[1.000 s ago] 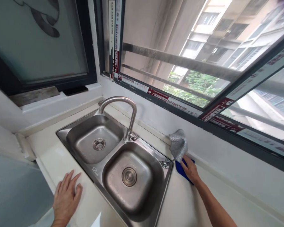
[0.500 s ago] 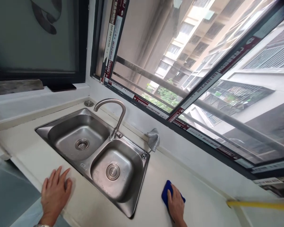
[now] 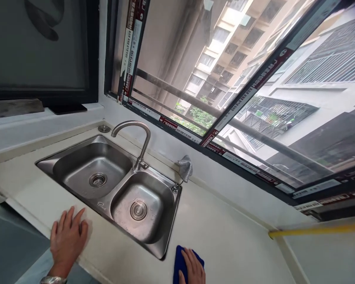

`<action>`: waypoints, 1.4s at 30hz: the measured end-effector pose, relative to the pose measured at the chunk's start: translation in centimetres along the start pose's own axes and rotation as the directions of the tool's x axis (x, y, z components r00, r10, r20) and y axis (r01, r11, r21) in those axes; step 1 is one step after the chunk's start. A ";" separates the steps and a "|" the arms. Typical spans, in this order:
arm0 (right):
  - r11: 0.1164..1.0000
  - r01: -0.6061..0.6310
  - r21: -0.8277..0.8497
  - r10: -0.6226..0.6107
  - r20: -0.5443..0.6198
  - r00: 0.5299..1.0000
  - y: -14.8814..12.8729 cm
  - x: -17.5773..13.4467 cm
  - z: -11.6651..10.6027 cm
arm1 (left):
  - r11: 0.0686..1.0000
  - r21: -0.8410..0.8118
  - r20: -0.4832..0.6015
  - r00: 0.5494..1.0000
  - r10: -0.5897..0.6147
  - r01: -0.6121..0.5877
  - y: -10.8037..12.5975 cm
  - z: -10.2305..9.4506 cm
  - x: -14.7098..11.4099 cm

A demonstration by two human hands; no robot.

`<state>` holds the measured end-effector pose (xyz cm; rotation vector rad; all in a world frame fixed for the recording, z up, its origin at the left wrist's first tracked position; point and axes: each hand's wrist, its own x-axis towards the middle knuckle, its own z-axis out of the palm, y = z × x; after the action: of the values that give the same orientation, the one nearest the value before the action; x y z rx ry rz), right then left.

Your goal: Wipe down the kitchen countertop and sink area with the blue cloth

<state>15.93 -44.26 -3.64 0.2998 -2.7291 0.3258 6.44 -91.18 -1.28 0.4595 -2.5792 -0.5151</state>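
My left hand [image 3: 68, 238] lies on the pale countertop [image 3: 26, 177] near its front edge, fingers outstretched and holding nothing. At the lower right, my right hand [image 3: 193, 268] is over a folded blue cloth [image 3: 180, 262], gripping it against the counter just right of the sink. Part of the cloth is hidden under the palm, and the picture's bottom edge cuts the hand off. Between the hands sits a steel double-bowl sink [image 3: 108, 213], with water drops in its bowls. A curved steel faucet [image 3: 146, 142] rises behind it.
A grey rag [image 3: 185, 169] hangs at the sink's back right corner. The drain stopper [image 3: 103, 129] rests behind the left bowl. A dark flat object [image 3: 67, 109] lies on the left ledge. A yellow pipe [image 3: 316, 230] runs along the right, below the window frame [image 3: 213, 152].
My right hand has slid the blue cloth leftward and nearer to me, toward the sink's front right corner. My left hand stays in place. The view has shifted slightly to the right.
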 end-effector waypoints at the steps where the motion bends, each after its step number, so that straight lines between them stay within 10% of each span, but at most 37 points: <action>1: 1.000 0.014 0.011 -0.015 0.050 0.999 0.2 0.3 -0.4 | 1.000 -0.007 0.006 1.000 -0.009 0.009 0.0 0.0 0.0; 15: 0.972 -0.233 -0.015 0.233 0.083 0.969 14.4 6.9 -1.4 | 0.996 -0.025 0.091 0.992 -0.089 0.091 1.2 -1.3 0.9; 24: 0.695 -0.699 -0.166 0.674 -0.187 0.715 21.2 13.3 0.1 | 0.994 0.030 0.107 0.988 -0.111 0.108 1.1 -0.8 1.2; 28: 0.670 -0.722 -0.171 0.686 -0.229 0.691 19.8 17.0 2.4 | 0.991 0.080 0.118 0.986 -0.118 0.109 1.5 -0.9 1.1; 34: 0.828 -0.538 -0.156 0.530 -0.094 0.843 13.2 20.4 5.2 | 0.993 0.079 0.062 0.994 -0.089 0.084 1.8 -1.1 0.9; 42: 0.955 -0.273 -0.113 0.283 0.079 0.956 4.1 16.8 4.2 | 0.996 0.043 0.025 0.996 -0.084 0.083 1.2 -0.5 0.3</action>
<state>-1.77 -44.25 -1.68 -0.1025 -2.8714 0.2524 6.17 -90.41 -0.24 0.5809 -2.6091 -0.5002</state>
